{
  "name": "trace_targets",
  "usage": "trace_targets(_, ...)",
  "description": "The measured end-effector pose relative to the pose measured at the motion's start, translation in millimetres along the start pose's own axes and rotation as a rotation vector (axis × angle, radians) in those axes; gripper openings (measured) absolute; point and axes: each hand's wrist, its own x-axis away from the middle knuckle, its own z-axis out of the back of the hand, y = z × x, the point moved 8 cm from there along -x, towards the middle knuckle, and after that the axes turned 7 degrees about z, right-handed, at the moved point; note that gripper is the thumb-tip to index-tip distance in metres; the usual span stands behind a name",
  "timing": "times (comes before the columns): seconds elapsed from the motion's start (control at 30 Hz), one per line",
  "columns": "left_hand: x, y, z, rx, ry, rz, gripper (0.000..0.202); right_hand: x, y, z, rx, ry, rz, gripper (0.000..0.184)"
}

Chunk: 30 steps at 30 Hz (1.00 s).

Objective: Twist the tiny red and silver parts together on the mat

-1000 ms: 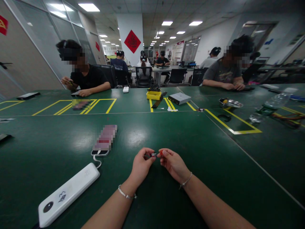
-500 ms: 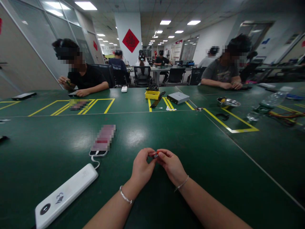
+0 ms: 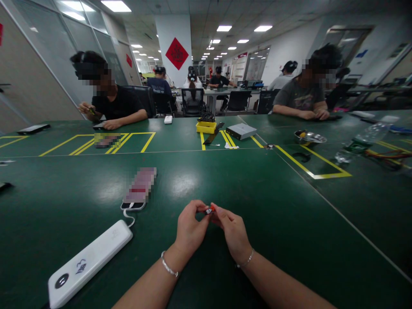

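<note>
My left hand (image 3: 190,227) and my right hand (image 3: 232,231) meet just above the green table (image 3: 257,201), fingertips pinched together. Between them they hold a tiny part with an orange-red end and a dark metal end (image 3: 210,210). Both wrists wear thin bracelets. What the small part is, I cannot make out.
A white power bank (image 3: 88,261) lies at the near left, cabled to a phone (image 3: 140,187). Farther off are a yellow bin (image 3: 207,126), a grey box (image 3: 241,131), a metal bowl (image 3: 309,137) and a plastic bottle (image 3: 360,143). Other people sit at the table's far side.
My hands have closed together, bringing the two small pieces into one pinch, and have shifted slightly nearer to me. The view has dipped a little.
</note>
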Motion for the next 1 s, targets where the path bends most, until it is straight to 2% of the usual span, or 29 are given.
trace_targets(0.27, 4, 2, 2.9, -0.113, 0.039, -0.076, 0.015, 8, -24, -4, 0.315, -0.003, 0.208, 0.035)
trace_targets(0.33, 6, 4, 2.7, -0.146, 0.05, -0.118, 0.016, 7, -22, -3, 0.297, 0.001, 0.187, 0.034)
trace_targets(0.5, 9, 10, -4.3, -0.221, 0.048, -0.248, 0.016, -3, -3, -4, 0.065, -0.017, -0.008, 0.03)
trace_targets(0.57, 8, 11, -9.2, -0.235, 0.004, -0.266, 0.025, -8, -9, -1, 0.071, -0.01, -0.013, 0.028)
trace_targets(0.63, 5, 10, -12.0, -0.244, -0.039, -0.255, 0.04, -17, -22, 12, 0.121, 0.029, 0.016, 0.027)
trace_targets(0.7, 1, 6, -11.2, -0.257, -0.058, -0.211, 0.046, -29, -41, 42, 0.182, 0.11, 0.069, 0.029)
trace_targets(0.73, -1, 2, -9.2, -0.26, -0.051, -0.177, 0.044, -35, -53, 65, 0.237, 0.178, 0.112, 0.03)
trace_targets(0.8, -7, -8, -4.3, -0.262, -0.025, -0.102, 0.038, -43, -83, 125, 0.473, 0.378, 0.217, 0.031)
trace_targets(0.87, -11, -17, 0.8, -0.25, 0.016, -0.042, 0.035, -39, -115, 191, 0.897, 0.613, 0.29, 0.032)
trace_targets(0.9, -13, -20, 2.3, -0.244, 0.028, -0.021, 0.035, -35, -127, 220, 1.118, 0.69, 0.291, 0.033)
trace_targets(0.93, -14, -23, 3.1, -0.241, 0.035, -0.006, 0.035, -31, -135, 249, 1.275, 0.734, 0.272, 0.034)
trace_targets(1.0, -15, -25, 3.2, -0.238, 0.036, 0.01, 0.034, -23, -143, 299, 1.425, 0.761, 0.295, 0.035)
